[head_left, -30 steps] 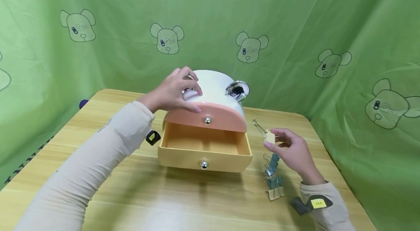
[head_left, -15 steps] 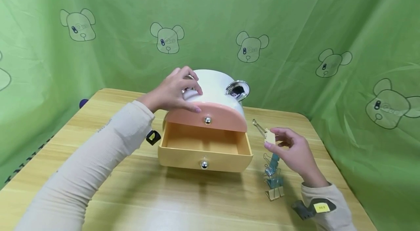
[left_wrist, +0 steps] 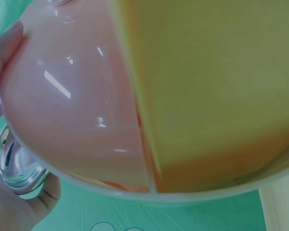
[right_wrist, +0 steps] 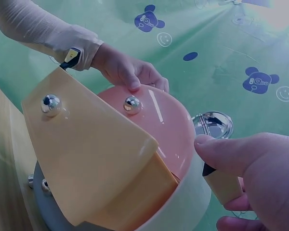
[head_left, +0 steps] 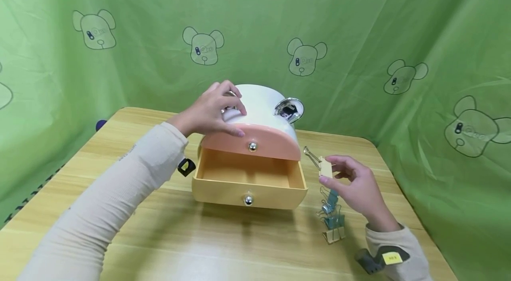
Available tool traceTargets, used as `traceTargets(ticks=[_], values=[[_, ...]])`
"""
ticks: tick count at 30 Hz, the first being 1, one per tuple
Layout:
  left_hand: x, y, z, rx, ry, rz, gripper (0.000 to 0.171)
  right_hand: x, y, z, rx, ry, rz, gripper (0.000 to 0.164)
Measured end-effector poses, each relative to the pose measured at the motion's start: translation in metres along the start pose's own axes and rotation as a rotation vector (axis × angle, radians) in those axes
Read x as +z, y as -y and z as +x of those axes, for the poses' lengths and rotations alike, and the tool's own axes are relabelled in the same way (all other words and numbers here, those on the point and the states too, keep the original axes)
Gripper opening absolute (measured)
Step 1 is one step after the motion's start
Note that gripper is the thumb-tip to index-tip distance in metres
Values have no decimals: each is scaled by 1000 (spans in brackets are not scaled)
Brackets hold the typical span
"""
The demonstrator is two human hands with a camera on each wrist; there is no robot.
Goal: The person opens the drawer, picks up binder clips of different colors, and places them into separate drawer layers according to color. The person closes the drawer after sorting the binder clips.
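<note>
A small desktop drawer box (head_left: 261,103) has a white rounded top, chrome ears, a pink upper drawer (head_left: 223,142) and a pulled-out yellow lower drawer (head_left: 223,192). My left hand (head_left: 213,108) grips its top around the left ear, the thumb on the pink front's upper edge. Inside the yellow drawer only bare floor shows. In the right hand (head_left: 359,183), thumb and fingers pinch a cream binder clip (head_left: 326,168), its wire handles pointing toward the box. The right wrist view shows this clip (right_wrist: 221,185) partly behind the thumb, beside the box.
Below the right hand, several binder clips lie in a column on the wooden table (head_left: 159,228): teal clips (head_left: 333,221) and a cream one (head_left: 334,234) nearest me. A green curtain (head_left: 255,19) with bear prints hangs behind the table and along its sides.
My right hand has shifted slightly left with the cream binder clip, nearer the drawer box. The left hand and the drawers have stayed in place.
</note>
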State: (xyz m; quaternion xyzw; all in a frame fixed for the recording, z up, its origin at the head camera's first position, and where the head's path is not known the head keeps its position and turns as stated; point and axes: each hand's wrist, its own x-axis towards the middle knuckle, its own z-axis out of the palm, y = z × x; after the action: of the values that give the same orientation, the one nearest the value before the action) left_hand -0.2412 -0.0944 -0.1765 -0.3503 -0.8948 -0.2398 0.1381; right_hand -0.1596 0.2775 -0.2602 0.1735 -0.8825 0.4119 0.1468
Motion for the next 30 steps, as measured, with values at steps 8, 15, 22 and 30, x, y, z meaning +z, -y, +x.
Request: traceTargets(ticks=[8,15,22,30], values=[[0,0,-1,-3,-3,-8,48,4,7,-2,-38,20,23,44],[1,0,-1,3,-7,-8,48,8,12,-4,-51,32,30,45],[0,0,-1,8,-10,-7,47,11,18,-3,-73,46,24,46],[1,1,0,5,-11,-13,47,17,23,-5,-72,71,-10,46]])
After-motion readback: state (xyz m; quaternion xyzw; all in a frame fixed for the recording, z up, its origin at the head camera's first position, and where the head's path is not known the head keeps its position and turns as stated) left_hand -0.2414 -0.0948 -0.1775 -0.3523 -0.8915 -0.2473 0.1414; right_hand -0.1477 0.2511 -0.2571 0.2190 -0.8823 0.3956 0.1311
